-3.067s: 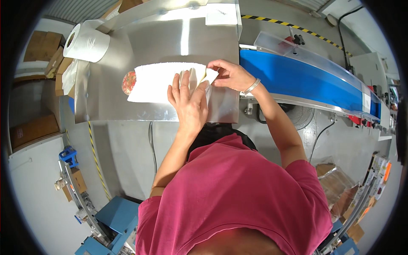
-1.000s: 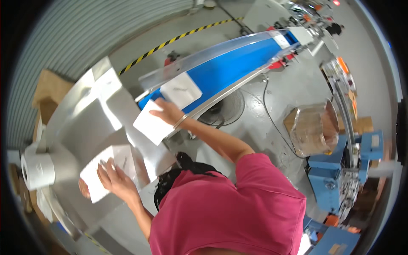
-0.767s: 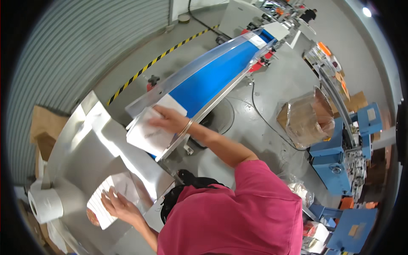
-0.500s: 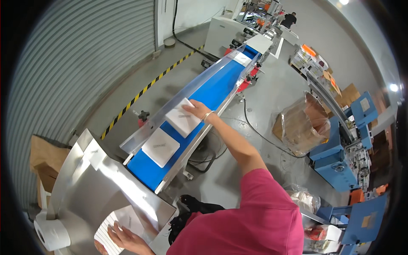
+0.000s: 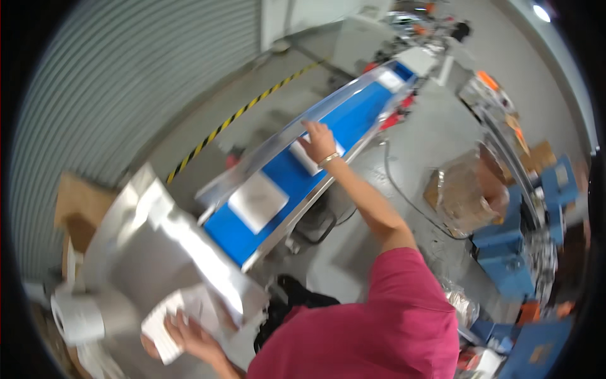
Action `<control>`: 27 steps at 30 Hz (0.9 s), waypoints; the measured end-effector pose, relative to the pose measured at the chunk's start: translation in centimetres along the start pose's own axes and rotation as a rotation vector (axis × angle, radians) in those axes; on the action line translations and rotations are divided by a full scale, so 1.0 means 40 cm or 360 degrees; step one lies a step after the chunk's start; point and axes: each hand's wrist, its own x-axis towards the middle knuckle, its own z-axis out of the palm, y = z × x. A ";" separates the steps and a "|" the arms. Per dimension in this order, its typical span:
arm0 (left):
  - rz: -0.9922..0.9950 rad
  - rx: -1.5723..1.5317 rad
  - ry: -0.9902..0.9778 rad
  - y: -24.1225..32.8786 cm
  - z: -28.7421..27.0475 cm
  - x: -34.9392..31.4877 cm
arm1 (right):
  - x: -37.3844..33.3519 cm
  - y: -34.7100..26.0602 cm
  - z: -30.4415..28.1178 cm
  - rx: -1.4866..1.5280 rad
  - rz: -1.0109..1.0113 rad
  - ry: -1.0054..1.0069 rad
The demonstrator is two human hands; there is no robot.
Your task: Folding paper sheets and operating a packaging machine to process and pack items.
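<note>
A blue conveyor belt runs diagonally away to the upper right. My right hand is over a white paper packet on the belt, partly covering it. Thumb and fingers look apart there, though blurred, with the fingertips near the clear side guard. Nearer along the belt lies another white packet, untouched. Down at the lower left, my left hand is closed on a stack of white paper packets with layered edges, over a shiny metal table. Part of that stack is hidden by the fingers.
A white roll stands at the metal table's left edge, near a brown cardboard box. To the right are a plastic-lined carton and blue machinery. A third white packet lies far up the belt.
The whole view has shifted and blurred. My right hand has slid toward the far side of its packet, its fingers now spread beyond the edge. The left hand stays on the stack.
</note>
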 end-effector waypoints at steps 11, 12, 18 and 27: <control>0.0144 0.0168 0.0015 0.056 0.050 0.007 | -0.261 -0.681 -0.012 0.1580 -0.0747 -0.1863; 0.0154 0.0166 0.0004 0.053 0.046 0.007 | -0.270 -0.711 0.001 0.1593 -0.0797 -0.1979; 0.0200 0.0300 -0.0100 0.005 -0.002 0.022 | -0.275 -0.729 0.059 0.1616 -0.0469 -0.2219; 0.0484 0.0412 -0.0172 -0.100 0.027 0.068 | -0.280 -0.733 0.208 0.1141 -0.0803 -0.1973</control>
